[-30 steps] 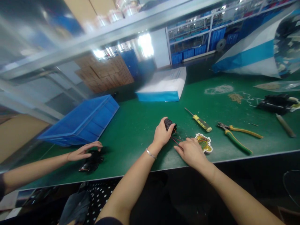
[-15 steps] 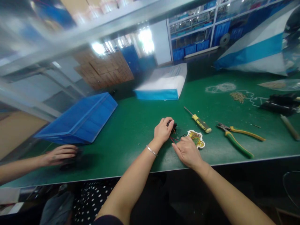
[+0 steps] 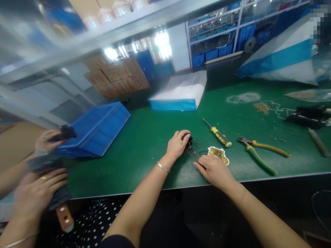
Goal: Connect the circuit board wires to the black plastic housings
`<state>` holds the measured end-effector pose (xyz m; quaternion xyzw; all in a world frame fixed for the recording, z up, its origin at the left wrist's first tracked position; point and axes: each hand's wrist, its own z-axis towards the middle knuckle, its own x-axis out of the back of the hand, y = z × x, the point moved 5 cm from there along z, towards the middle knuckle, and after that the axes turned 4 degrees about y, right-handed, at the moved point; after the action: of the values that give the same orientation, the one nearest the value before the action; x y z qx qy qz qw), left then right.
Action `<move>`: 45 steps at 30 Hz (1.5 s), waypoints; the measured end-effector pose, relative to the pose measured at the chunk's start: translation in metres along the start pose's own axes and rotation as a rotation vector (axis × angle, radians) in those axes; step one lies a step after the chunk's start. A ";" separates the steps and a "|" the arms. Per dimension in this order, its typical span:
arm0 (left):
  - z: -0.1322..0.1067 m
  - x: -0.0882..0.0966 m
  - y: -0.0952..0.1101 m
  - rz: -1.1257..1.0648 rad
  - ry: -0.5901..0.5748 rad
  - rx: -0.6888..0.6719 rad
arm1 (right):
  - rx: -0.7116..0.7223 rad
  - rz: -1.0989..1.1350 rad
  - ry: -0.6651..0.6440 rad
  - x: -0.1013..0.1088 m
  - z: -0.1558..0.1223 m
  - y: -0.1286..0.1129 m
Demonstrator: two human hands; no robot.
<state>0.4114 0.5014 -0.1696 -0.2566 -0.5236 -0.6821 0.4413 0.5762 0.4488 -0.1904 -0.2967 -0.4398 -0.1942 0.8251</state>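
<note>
My left hand [image 3: 176,146] is closed around a small black part [image 3: 188,140] on the green table. Red and dark wires [image 3: 192,154] run from that part toward my right hand [image 3: 216,169]. The right hand's fingers are pinched at the end of the red wires; the very tips are hard to make out. Just behind its knuckles lies a yellow piece with a white scalloped rim [image 3: 219,153], partly covered by the hand. A screwdriver [image 3: 221,136] with a yellow and dark handle lies beyond it.
Green-and-yellow cutting pliers [image 3: 260,155] lie to the right. A blue bin [image 3: 103,131] stands left, where a co-worker's hand [image 3: 46,140] holds a black part. The co-worker's other hand [image 3: 38,189] is near a dark cloth. A white-and-blue package [image 3: 178,91] sits behind.
My right hand has shifted slightly right and down, and the red wires show longer between my hands. The co-worker's black part has gone from the table to the bin; a second co-worker hand has appeared.
</note>
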 end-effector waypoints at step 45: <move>0.024 -0.021 0.016 -0.006 -0.187 0.105 | -0.615 1.146 -0.325 -0.016 -0.096 0.000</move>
<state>0.4322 0.5299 -0.1710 -0.2939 -0.5983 -0.6281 0.4013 0.6260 0.3865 -0.2458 -0.7305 -0.2560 0.2052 0.5990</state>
